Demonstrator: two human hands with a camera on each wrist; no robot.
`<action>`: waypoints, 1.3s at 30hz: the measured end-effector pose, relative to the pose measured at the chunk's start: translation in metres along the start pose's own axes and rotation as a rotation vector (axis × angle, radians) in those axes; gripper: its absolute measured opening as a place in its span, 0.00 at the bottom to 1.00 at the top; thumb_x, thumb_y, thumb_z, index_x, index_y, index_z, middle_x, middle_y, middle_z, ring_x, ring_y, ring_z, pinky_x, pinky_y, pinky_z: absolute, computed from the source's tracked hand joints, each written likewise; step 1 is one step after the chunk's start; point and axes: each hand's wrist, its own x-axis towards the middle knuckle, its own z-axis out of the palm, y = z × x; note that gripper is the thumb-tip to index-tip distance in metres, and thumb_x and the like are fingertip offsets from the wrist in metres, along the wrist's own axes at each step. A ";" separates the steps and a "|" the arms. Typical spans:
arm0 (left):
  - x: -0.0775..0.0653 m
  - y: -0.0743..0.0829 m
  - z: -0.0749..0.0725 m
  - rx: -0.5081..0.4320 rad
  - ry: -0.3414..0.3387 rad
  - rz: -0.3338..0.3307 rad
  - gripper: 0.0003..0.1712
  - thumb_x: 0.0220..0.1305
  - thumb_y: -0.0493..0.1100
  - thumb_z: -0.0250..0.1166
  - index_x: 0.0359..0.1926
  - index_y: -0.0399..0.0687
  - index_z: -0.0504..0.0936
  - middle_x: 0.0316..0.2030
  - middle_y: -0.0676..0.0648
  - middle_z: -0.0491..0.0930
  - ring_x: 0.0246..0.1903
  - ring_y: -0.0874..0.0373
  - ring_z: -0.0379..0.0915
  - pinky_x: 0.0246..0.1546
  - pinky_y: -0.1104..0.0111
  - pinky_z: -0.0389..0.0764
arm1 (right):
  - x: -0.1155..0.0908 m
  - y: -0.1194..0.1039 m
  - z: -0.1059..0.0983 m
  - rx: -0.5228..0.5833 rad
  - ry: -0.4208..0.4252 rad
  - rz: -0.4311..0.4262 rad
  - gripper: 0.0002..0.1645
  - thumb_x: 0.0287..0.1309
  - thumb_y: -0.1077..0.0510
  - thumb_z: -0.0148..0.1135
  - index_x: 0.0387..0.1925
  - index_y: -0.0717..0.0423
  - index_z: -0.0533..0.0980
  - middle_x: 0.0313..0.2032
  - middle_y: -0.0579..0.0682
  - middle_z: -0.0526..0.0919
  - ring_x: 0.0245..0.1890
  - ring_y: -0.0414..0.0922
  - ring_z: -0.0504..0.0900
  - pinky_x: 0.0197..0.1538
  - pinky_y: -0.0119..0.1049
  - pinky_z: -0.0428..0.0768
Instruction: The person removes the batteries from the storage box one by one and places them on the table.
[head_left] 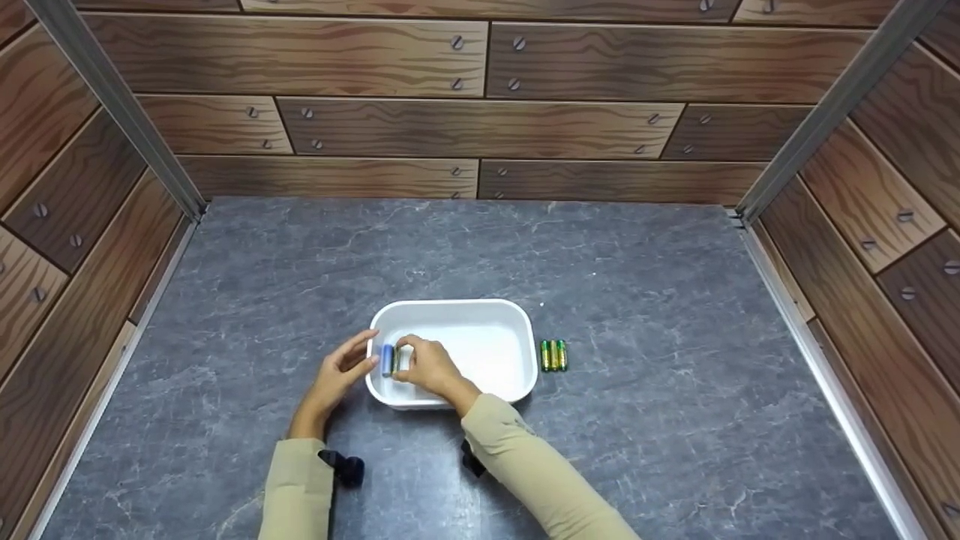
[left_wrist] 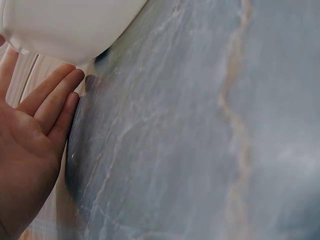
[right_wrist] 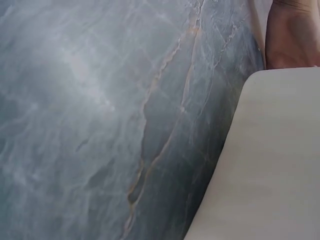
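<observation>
A white rectangular tub [head_left: 480, 341] stands in front of me. At its left end a blue battery [head_left: 387, 361] is upright in the head view, along the inner wall. My right hand [head_left: 433, 365] reaches over the near rim and pinches a green battery [head_left: 396, 360] between thumb and fingers, close beside the blue one. My left hand [head_left: 337, 379] is at the tub's left rim, thumb and fingers spread; the left wrist view has its fingers fairly straight beside the outer wall. In the right wrist view only part of the right hand [right_wrist: 292, 40] shows behind the tub.
Three green-and-gold batteries [head_left: 554, 355] lie side by side just right of the tub. The grey marbled table [head_left: 645, 420] is bounded by wood-patterned panels [head_left: 480, 127] at the back and sides, with metal posts [head_left: 817, 112] at the corners.
</observation>
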 end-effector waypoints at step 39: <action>0.000 0.000 0.002 -0.023 0.020 0.030 0.28 0.61 0.30 0.63 0.63 0.34 0.72 0.58 0.30 0.76 0.49 0.67 0.78 0.50 0.78 0.76 | 0.004 -0.001 0.007 -0.211 -0.072 0.023 0.33 0.48 0.56 0.74 0.57 0.56 0.74 0.49 0.58 0.85 0.50 0.55 0.83 0.56 0.43 0.79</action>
